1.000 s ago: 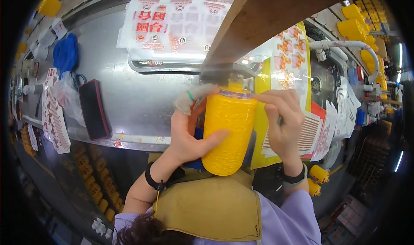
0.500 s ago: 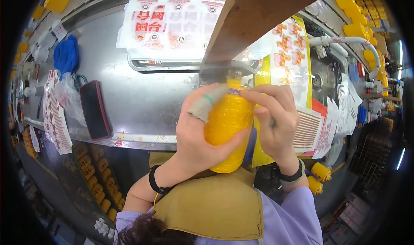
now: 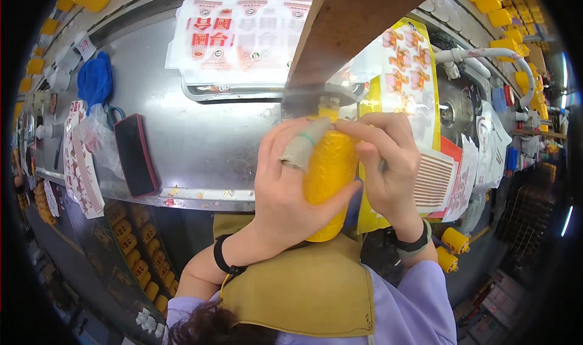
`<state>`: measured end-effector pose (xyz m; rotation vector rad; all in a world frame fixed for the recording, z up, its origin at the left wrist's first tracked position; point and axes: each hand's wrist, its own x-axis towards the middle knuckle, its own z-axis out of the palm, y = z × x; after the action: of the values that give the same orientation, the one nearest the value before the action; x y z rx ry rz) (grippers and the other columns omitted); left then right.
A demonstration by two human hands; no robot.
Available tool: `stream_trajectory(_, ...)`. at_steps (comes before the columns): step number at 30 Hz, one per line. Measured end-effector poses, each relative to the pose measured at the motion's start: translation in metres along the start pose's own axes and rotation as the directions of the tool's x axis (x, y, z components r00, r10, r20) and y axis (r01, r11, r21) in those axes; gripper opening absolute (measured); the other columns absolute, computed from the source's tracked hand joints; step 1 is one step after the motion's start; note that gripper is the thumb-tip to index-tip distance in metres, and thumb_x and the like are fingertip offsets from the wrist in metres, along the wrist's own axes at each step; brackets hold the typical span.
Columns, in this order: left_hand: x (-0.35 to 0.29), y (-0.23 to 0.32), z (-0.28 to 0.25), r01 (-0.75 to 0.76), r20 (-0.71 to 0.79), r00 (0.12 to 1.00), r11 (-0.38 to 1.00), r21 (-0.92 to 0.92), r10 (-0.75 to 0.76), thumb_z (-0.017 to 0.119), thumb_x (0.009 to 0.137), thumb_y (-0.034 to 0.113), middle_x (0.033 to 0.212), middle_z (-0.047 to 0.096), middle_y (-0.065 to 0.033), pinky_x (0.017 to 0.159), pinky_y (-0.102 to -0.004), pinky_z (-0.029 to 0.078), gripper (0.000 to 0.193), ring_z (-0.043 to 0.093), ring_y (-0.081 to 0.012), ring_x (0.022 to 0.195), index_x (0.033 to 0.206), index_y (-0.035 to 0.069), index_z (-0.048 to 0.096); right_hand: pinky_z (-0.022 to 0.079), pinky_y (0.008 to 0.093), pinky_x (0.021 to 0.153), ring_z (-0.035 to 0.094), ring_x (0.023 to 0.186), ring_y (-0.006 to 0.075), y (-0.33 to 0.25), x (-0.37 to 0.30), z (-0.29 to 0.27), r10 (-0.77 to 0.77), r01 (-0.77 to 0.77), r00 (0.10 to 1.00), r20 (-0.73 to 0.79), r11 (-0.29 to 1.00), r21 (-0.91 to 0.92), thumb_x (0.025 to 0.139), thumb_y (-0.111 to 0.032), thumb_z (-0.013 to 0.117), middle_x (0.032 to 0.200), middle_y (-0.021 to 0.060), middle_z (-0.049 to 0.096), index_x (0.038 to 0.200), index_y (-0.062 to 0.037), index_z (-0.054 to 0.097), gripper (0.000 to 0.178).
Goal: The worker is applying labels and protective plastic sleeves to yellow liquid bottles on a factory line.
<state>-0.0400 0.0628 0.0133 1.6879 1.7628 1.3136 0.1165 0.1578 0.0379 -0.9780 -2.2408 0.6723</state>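
A yellow bottle (image 3: 333,169) with a raised pattern and a narrow neck stands slightly tilted in front of my apron. My left hand (image 3: 282,187) wraps round its body from the left, thumb across the near side. A grey cloth finger cover (image 3: 301,146) with a green band sits on one of that hand's fingers, close to the neck. From the right, my right hand (image 3: 392,163) is curled, its index fingertip pressing the shoulder below the neck. Both hands' fingertips meet there and hide what lies under them.
A brown beam (image 3: 358,29) slants over the metal table (image 3: 176,126). Printed sheets (image 3: 243,35) lie on a tray behind the bottle, and sticker sheets (image 3: 404,71) on the right. A phone (image 3: 135,155) and blue cloth (image 3: 95,79) lie left. Yellow bottles (image 3: 454,240) stand below right.
The bottle has turned a little in my hands. My left fingers have slid right to the neck, covering the purplish strip that showed there before.
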Motion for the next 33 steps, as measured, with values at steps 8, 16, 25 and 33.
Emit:
stream_trajectory(8, -0.005, -0.031, 0.001, 0.173, 0.030, 0.979, 0.737, -0.653, -0.203, 0.089, 0.070, 0.013, 0.136, 0.055, -0.0191, 0.107, -0.0432, 0.047, 0.079, 0.056, -0.0312, 0.128, 0.139, 0.000, 0.053, 0.047, 0.0360, 0.074, 0.057, 0.086, 0.0259, 0.010, -0.001, -0.014, -0.020, 0.019, 1.000, -0.009, 0.995, -0.094, 0.094, -0.019, 0.071, 0.093, 0.0082, 0.065, 0.104, -0.0064, 0.078, 0.017)
stream_trajectory(16, -0.003, -0.003, 0.002, -0.012, -0.088, 0.996, 0.990, -0.140, 0.000, 0.093, 0.066, 0.021, 0.135, 0.056, -0.0196, 0.108, -0.0471, 0.044, 0.084, 0.054, -0.0401, 0.125, 0.138, 0.000, 0.054, 0.046, 0.0362, 0.073, 0.055, 0.083, 0.0253, 0.000, 0.005, -0.003, -0.025, 0.025, 1.000, -0.012, 1.000, 0.003, 0.092, -0.016, 0.072, 0.094, 0.0079, 0.062, 0.108, -0.0098, 0.079, 0.018)
stream_trajectory(25, -0.006, -0.019, -0.001, 0.180, 0.088, 0.984, 0.873, -0.453, -0.157, 0.087, 0.076, 0.011, 0.144, 0.050, -0.0162, 0.116, -0.0457, 0.040, 0.080, 0.052, -0.0302, 0.134, 0.144, 0.000, 0.045, 0.047, 0.0362, 0.072, 0.057, 0.083, 0.0252, 0.005, 0.000, -0.013, 0.020, -0.021, 0.999, -0.029, 0.999, -0.031, 0.097, -0.020, 0.069, 0.090, 0.0091, 0.062, 0.100, -0.0066, 0.079, 0.016)
stream_trajectory(33, -0.013, -0.031, 0.000, 0.033, -0.062, 0.996, 0.928, -0.370, -0.060, 0.083, 0.078, 0.009, 0.144, 0.052, -0.0215, 0.110, -0.0438, 0.045, 0.071, 0.052, -0.0340, 0.135, 0.141, -0.003, 0.052, 0.047, 0.0374, 0.077, 0.059, 0.086, 0.0274, 0.004, -0.007, -0.009, 0.023, -0.017, 0.995, -0.093, 0.998, 0.056, 0.100, -0.023, 0.066, 0.094, 0.0106, 0.065, 0.104, -0.0058, 0.078, 0.021)
